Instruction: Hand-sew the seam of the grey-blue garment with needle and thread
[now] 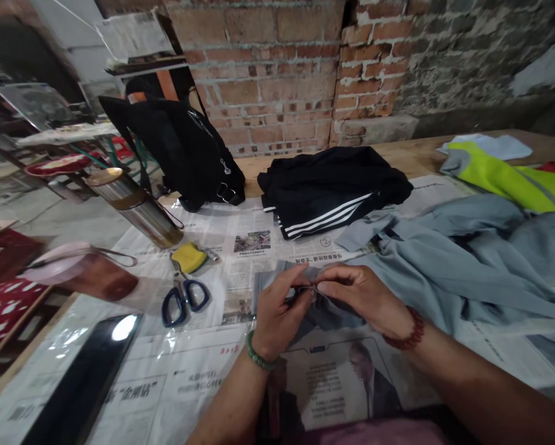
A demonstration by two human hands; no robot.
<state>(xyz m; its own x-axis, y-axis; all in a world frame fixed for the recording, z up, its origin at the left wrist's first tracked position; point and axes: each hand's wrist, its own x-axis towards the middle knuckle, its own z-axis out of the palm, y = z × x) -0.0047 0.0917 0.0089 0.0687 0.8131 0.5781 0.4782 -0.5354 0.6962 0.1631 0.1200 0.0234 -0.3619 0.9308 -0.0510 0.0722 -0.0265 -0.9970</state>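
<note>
My left hand point(284, 309) and my right hand point(358, 293) meet over the newspaper, fingertips pinched close together on a fold of grey cloth point(330, 315). Whether a small item such as a needle sits between the fingertips is too fine to make out. The cloth hangs below both hands and looks joined to the large grey-blue garment point(472, 259) spread to the right. A green bead bracelet point(258, 351) circles my left wrist, a red one point(410, 330) my right. Left of my hands lie scissors point(182, 296) with dark blue handles, touching a yellow object point(188, 256).
Newspaper point(203, 371) under clear plastic covers the table. At left are a dark phone-like slab point(83, 383), a pink-lidded cup point(87, 272) and a steel thermos point(136, 207). Behind stand a black bag point(180, 148), folded black striped clothing point(333, 188) and a neon yellow garment point(504, 173).
</note>
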